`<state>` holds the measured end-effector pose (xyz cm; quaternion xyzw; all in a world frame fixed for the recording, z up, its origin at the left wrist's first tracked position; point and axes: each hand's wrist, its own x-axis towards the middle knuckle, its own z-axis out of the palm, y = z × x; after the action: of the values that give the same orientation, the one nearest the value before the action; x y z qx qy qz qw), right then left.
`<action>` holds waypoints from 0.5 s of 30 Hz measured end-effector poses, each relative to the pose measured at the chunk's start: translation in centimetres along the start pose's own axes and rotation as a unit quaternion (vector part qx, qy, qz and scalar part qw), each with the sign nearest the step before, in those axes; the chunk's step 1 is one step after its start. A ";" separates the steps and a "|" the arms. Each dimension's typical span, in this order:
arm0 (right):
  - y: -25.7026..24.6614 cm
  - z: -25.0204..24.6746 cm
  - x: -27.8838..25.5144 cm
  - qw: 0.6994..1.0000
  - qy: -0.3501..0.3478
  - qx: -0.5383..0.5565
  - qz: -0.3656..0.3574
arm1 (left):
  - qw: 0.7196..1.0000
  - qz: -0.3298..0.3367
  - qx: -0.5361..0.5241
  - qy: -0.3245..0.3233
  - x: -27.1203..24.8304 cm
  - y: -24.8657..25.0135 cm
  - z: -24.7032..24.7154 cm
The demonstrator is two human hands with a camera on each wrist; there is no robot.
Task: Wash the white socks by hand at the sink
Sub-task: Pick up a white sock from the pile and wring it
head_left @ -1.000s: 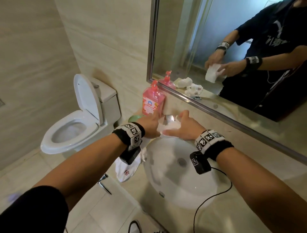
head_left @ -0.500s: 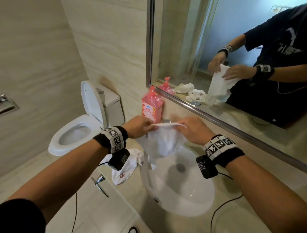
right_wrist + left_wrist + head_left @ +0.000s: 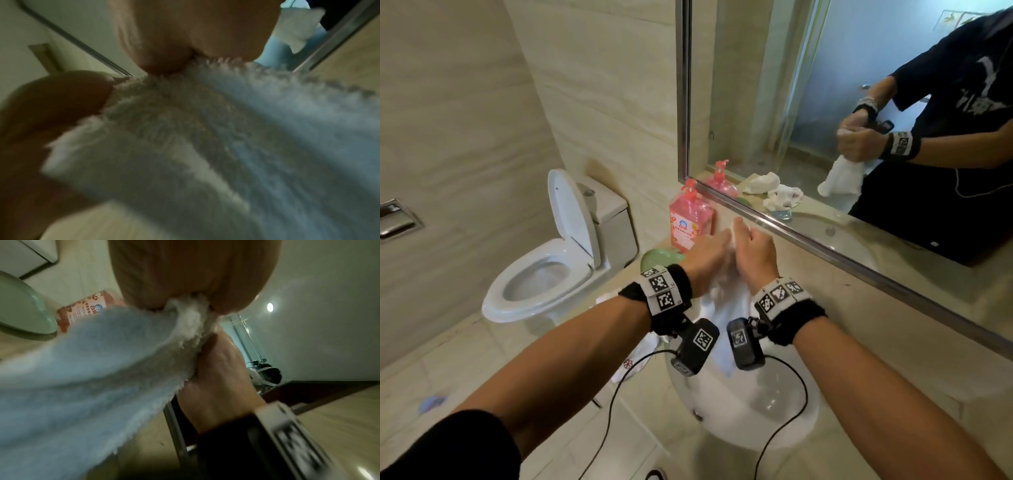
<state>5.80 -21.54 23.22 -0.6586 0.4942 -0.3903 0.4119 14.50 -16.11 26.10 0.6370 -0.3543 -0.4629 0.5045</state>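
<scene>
Toilet [image 3: 551,260]: standing at your far left with its lid raised against the cistern. Green dish [image 3: 654,257]: sitting on the counter [image 3: 893,315] just left of your left wrist, with the pink soap bottle [image 3: 691,219] standing behind it against the wall, under the mirror [image 3: 825,102] corner. Second sock [image 3: 635,356]: lying on the counter edge beside the sink [image 3: 739,411], partly hidden under your left wristband; a small red mark is showing on it.

Left hand [image 3: 705,255]: you are curling its fingers round the bunched top of the white sock [image 3: 726,305], gripping it; the left wrist view is showing the fluffy fabric squeezed out between your two fists. Right hand [image 3: 755,255]: you are closing it on the same bunched part, pressed against the left hand, thumb pointing away from you. White sock: hanging from both grips, its loose end trailing down between your wrists over the sink basin. Mirror: reflecting both fists clamped together on the sock, with its lower part dangling, and two more white bundles lying on the counter.
</scene>
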 end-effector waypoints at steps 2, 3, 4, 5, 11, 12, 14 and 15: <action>0.4 0.9 -0.5 0.999 -0.009 -0.030 -0.030 | 0.998 0.023 0.059 0.013 0.2 -0.2 -0.2; 0.8 1.5 -0.8 0.998 -0.016 -0.045 -0.044 | 0.998 0.022 0.061 0.017 0.4 -0.5 -0.3; 1.2 1.7 -0.7 0.997 -0.017 -0.057 -0.047 | 1.000 0.011 0.027 0.009 0.4 -0.8 -0.3; 1.3 1.5 -0.4 0.997 -0.017 -0.068 -0.039 | 1.000 -0.004 -0.011 -0.006 0.5 -1.2 -0.3; 3.0 -2.2 1.9 0.963 -0.100 -0.224 -0.108 | 0.972 0.043 0.146 -0.180 0.8 -1.9 -3.7; 3.1 -2.4 1.9 0.960 -0.123 -0.221 -0.121 | 0.931 0.076 0.304 -0.187 1.1 -2.0 -4.7; 2.9 -3.1 1.8 0.952 -0.190 -0.199 -0.133 | 0.799 0.091 0.568 -0.177 1.9 -2.8 -6.5; 2.9 -3.5 1.8 0.937 -0.236 -0.209 -0.147 | 0.761 0.081 0.621 -0.168 2.2 -3.2 -7.2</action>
<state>1.99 -24.34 21.93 -0.8686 0.3506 -0.1676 0.3074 21.95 -15.09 22.88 0.6917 -0.6937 -0.1982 -0.0336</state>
